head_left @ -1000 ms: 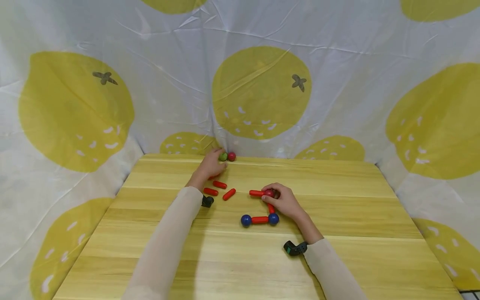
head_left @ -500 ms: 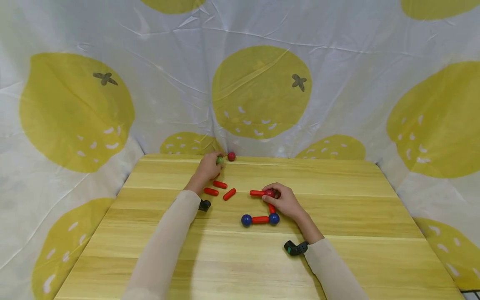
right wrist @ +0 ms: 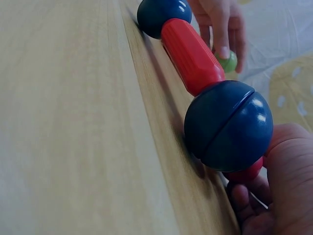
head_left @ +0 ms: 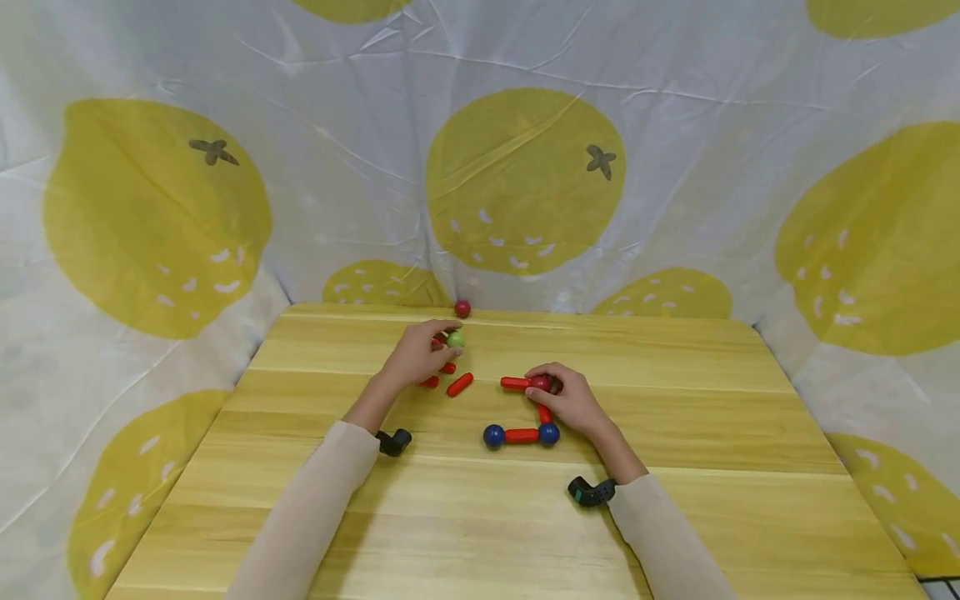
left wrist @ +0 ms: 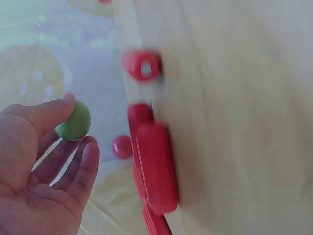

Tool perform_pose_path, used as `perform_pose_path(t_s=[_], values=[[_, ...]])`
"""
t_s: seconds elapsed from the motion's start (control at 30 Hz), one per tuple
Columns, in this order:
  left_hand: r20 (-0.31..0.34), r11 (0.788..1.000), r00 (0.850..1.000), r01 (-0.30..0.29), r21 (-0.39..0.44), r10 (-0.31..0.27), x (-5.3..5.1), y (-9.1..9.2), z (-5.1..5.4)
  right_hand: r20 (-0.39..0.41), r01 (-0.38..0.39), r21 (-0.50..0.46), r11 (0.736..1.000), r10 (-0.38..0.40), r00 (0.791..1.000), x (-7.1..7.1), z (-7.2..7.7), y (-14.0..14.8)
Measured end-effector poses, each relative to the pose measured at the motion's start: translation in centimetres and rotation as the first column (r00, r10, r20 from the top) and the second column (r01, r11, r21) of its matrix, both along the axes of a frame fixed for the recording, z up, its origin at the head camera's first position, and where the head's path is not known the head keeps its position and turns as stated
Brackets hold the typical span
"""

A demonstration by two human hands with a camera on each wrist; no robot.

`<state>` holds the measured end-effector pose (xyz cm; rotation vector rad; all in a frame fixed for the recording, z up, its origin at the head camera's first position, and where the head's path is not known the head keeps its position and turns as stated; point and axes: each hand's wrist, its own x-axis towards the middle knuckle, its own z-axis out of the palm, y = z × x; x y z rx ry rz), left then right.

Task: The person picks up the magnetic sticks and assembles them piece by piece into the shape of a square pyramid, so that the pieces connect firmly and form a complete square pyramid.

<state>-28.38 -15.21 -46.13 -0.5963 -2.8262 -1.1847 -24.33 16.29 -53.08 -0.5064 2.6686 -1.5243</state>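
Note:
My left hand (head_left: 414,357) pinches a green ball (left wrist: 77,121) between thumb and fingertips, raised over several loose red rods (head_left: 461,384). Farther right, my right hand (head_left: 572,402) grips a dark red ball (head_left: 540,383) at the upper corner of a joined ball-and-rod piece. From that ball one red rod (head_left: 514,383) points left, and another (head_left: 544,413) runs toward the near blue ball (head_left: 549,434). A red rod (head_left: 522,435) links this blue ball to a second blue ball (head_left: 493,436). The right wrist view shows the joined piece close up; the fingers partly cover the dark red ball.
Another dark red ball (head_left: 462,309) sits at the table's back edge, against the lemon-print cloth (head_left: 525,183). The wooden table (head_left: 675,400) spreads out on both sides of the hands. Each wrist carries a small black device (head_left: 591,492).
My left hand has taken the green ball from beside the dark red ball at the back edge and carried it nearer and slightly right. The right hand has stayed in place.

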Motion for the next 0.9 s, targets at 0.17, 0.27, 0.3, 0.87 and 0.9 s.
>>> perform_pose_path(t_s=[0.17,0.27,0.3,0.87,0.9], values=[[0.005,0.998,0.999,0.034,0.054,-0.034,2.4,1.1,-0.7,0.004,0.002,-0.01,1.0,-0.002,1.0,0.0,0.1,0.0],[0.012,0.996,0.998,0.053,0.077,-0.054,3.4,2.0,-1.3,0.011,0.005,-0.016,1.0,-0.005,1.0,0.1,0.2,0.0],[0.016,0.995,0.998,0.059,0.08,-0.061,3.7,2.3,-1.4,0.013,0.007,-0.015,1.0,-0.007,1.0,0.1,0.2,0.0],[0.105,0.999,0.993,0.045,0.015,-0.046,5.0,5.7,-2.9,-0.029,-0.011,-0.012,1.0,0.011,1.0,0.2,0.0,-0.1],[0.106,0.999,0.993,0.045,0.011,-0.046,5.1,5.7,-3.0,-0.039,-0.019,-0.004,1.0,0.019,0.999,0.1,-0.1,-0.1]])
